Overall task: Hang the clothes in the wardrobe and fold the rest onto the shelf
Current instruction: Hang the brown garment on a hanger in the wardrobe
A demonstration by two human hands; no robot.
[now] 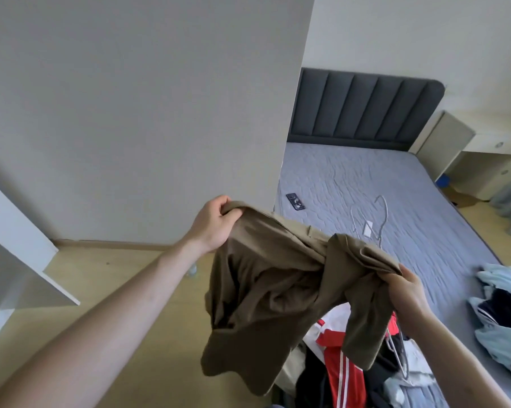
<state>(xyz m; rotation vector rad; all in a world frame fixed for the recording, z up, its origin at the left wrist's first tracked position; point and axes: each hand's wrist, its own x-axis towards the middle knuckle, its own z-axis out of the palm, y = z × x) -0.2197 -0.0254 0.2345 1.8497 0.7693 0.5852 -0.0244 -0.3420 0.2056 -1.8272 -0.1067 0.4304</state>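
Step in hand: you are holding one garment up to sort it, and it looks like you are spreading it out to find its shape before hanging or folding; which of the two it will get cannot be told yet.
Garment: an olive-brown garment (266,290), bunched and twisted in the middle, held in the air over the near corner of the bed (395,184), above the clothes pile (339,369).
Left hand: your left hand (214,223) has its fingers curled round one upper edge of the cloth, up and away from the bed.
Right hand: your right hand (410,293) pinches a gathered wad of the other end, lower and over the bed's near edge.
Long axis: the top edge runs as a slanted line from the raised left hand down to the right hand; the loose body hangs below it toward the floor.
Which way it points: collar, waistband or hem cannot be told apart, so its top end is uncertain.
Hangers: wire hangers (371,219) lie on the middle of the bed, beyond the garment; another hanger (396,351) shows in the pile.
Also on the bed: a dark phone (296,201) near the far side by the wall, and light blue and dark clothes (501,313) at the bed's right edge.
Next move calls for: shake out the twist so the cloth hangs flat, find the collar or waist, then reach for a hanger on the bed or fold it.
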